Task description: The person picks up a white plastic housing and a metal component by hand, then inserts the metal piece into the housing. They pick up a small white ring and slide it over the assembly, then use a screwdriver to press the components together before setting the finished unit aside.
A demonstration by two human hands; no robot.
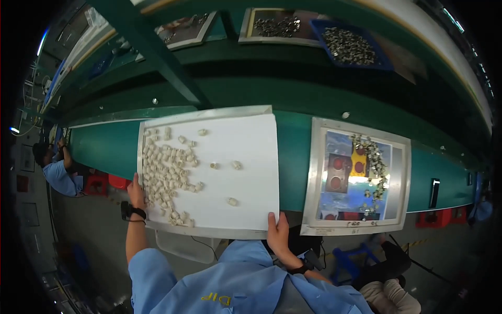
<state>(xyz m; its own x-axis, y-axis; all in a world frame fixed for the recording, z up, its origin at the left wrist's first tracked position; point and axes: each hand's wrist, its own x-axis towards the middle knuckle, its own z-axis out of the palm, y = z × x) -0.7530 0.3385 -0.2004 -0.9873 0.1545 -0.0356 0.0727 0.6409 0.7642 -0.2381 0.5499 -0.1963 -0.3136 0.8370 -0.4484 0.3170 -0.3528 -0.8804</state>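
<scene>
White tray (251, 178) gripped in a worker's two hands above the near side of a green counter (293, 157). The left hand (137, 193) holds the tray's left edge, its fingers (136, 180) closed on the rim and partly hidden. The right hand (278, 232) holds the near right corner, thumb above the rim; how its fingers lie beneath cannot be told. Small beige pieces (167, 170) crowd the tray's left half, just beside the left fingers; a few lie singly toward its middle and right, well apart from the right fingers.

The left forearm (135, 243) runs almost straight up to the tray; the right forearm (291, 261) slants inward toward it. Each wrist wears a dark band (137, 211).

The tray's near edge overhangs the counter's front. Right of the tray, a strip of counter separates it from a metal-framed tray (315, 178) bearing shiny parts (375, 162). Left of the tray, the counter stretches toward a co-worker (63, 175). Beyond the tray stand a green post (157, 57) and a shelf with a blue bin (384, 58).
</scene>
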